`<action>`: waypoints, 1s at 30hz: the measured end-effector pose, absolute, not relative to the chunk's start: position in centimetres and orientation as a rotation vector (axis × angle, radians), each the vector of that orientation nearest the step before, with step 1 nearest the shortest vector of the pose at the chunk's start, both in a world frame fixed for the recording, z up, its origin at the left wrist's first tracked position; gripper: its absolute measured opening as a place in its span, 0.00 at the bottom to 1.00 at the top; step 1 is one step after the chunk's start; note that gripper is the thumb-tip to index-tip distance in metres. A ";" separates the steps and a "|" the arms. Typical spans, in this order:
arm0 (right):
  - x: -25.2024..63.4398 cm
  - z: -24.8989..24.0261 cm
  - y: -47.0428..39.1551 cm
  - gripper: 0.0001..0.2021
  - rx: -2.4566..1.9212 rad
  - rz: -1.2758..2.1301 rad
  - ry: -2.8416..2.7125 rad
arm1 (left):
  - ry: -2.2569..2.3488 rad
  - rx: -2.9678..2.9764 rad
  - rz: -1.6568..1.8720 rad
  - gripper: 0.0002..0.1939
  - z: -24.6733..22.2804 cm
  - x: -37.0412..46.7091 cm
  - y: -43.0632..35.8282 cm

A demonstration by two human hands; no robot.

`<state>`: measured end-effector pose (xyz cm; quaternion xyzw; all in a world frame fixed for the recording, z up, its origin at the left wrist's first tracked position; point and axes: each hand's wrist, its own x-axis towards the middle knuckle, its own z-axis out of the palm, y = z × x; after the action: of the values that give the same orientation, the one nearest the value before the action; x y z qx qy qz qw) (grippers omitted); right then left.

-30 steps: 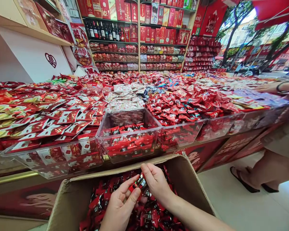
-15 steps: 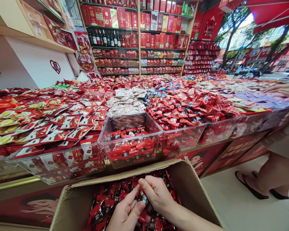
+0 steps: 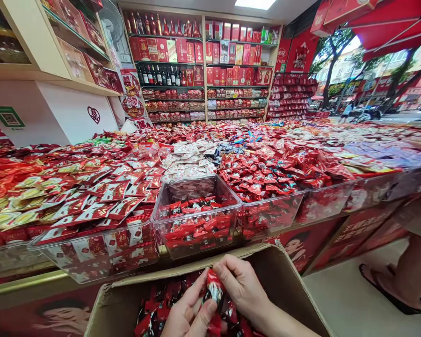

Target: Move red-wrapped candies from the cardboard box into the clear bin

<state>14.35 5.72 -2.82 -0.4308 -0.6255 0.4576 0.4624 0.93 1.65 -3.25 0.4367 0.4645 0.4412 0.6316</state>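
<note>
Both my hands meet over a cardboard box filled with red-and-black wrapped candies. Between thumb and fingers, my left hand grips a shiny red-wrapped candy. My right hand pinches the same candy near its upper end, thumb and forefinger closed. More wrapped pieces show just below my fingers, and whether my left palm holds any of them I cannot tell. Just beyond the box, a clear plastic bin is partly filled with similar red candies.
Bins heaped with red-and-white packets stand left, and red-wrapped sweets right. Shelves of bottles and boxes line the back. At the right edge stands a person in flip-flops.
The view has tilted up slightly and shifted. The candy between my hands now shows its red wrapper end higher up. The person's hand at the right has mostly left the frame.
</note>
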 end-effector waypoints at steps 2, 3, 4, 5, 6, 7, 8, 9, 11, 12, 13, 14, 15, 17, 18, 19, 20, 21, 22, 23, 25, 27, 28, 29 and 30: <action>14.7 -1.9 5.8 0.17 -0.987 1.353 -1.441 | 1.070 0.954 1.090 0.31 -2.4 1.3 1.8; 14.8 -1.5 5.8 0.17 -0.949 1.460 -1.390 | 1.059 0.933 1.123 0.30 -1.9 1.5 1.8; 14.9 -1.1 5.8 0.17 -0.921 1.533 -1.344 | 1.041 0.921 1.150 0.30 -1.5 1.7 1.8; 15.0 -0.8 5.7 0.17 -0.905 1.564 -1.309 | 1.019 0.910 1.164 0.29 -1.1 1.8 1.7; 15.0 -0.6 5.7 0.17 -0.900 1.567 -1.283 | 0.999 0.898 1.166 0.29 -0.8 2.0 1.6; 15.1 -0.6 5.7 0.17 -0.902 1.561 -1.265 | 0.987 0.888 1.158 0.28 -0.6 2.1 1.5; 15.1 -0.6 5.7 0.16 -0.909 1.552 -1.254 | 0.984 0.879 1.142 0.28 -0.4 2.1 1.3; 15.1 -0.6 5.7 0.16 -0.918 1.547 -1.249 | 0.989 0.871 1.122 0.29 -0.4 2.1 1.2; 15.2 -0.9 5.6 0.16 -0.948 1.551 -1.255 | 1.002 0.853 1.091 0.29 -0.7 2.0 0.9; 15.2 -1.1 5.5 0.16 -0.968 1.548 -1.274 | 1.012 0.852 1.089 0.29 -0.9 1.9 0.8; 15.2 -1.3 5.4 0.15 -0.994 1.512 -1.309 | 1.028 0.853 1.093 0.30 -1.3 1.8 0.8; 15.3 -1.4 5.3 0.14 -1.027 1.427 -1.365 | 1.055 0.862 1.099 0.31 -1.6 1.6 0.8; 15.3 -1.5 5.0 0.13 -1.055 1.297 -1.448 | 1.090 0.883 1.103 0.32 -2.0 1.5 0.8; 15.5 -1.7 4.4 0.11 -1.046 0.979 -1.647 | 1.163 0.920 1.114 0.35 -2.8 1.1 0.9; 15.7 -1.7 4.0 0.11 -1.007 0.840 -1.753 | 1.179 0.927 1.117 0.36 -3.1 0.9 0.9; 15.8 -1.7 3.7 0.12 -0.950 0.738 -1.866 | 1.184 0.924 1.118 0.37 -3.4 0.8 1.0; 16.0 -1.7 3.3 0.13 -0.879 0.658 -1.974 | 1.182 0.913 1.121 0.38 -3.6 0.7 1.0; 16.1 -1.6 3.1 0.15 -0.810 0.575 -2.063 | 1.176 0.894 1.125 0.39 -3.8 0.6 1.0; 16.2 -1.6 2.9 0.15 -0.756 0.473 -2.127 | 1.174 0.880 1.127 0.39 -3.9 0.6 1.0; 16.3 -1.7 2.7 0.14 -0.714 0.362 -2.173 | 1.178 0.875 1.126 0.38 -4.0 0.6 0.9; 16.4 -1.7 2.7 0.08 -0.659 0.148 -2.209 | 1.205 0.902 1.129 0.34 -3.7 0.8 0.5; 16.4 -1.6 2.8 0.07 -0.616 -0.009 -2.208 | 1.262 0.964 1.103 0.29 -2.8 1.0 0.0; 16.4 -1.4 2.8 0.07 -0.588 -0.061 -2.203 | 1.297 1.000 1.085 0.27 -2.1 1.0 -0.3; 16.4 -1.1 2.8 0.06 -0.556 -0.096 -2.193 | 1.337 1.034 1.066 0.26 -1.4 1.0 -0.6; 16.4 -0.6 2.8 0.06 -0.523 -0.112 -2.181 | 1.371 1.066 1.049 0.25 -0.6 0.7 -0.8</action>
<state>16.41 2.79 -0.65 -0.2100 -0.8754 -0.0450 0.4331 0.73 -0.83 -0.59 0.4463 0.5739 0.4389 0.5281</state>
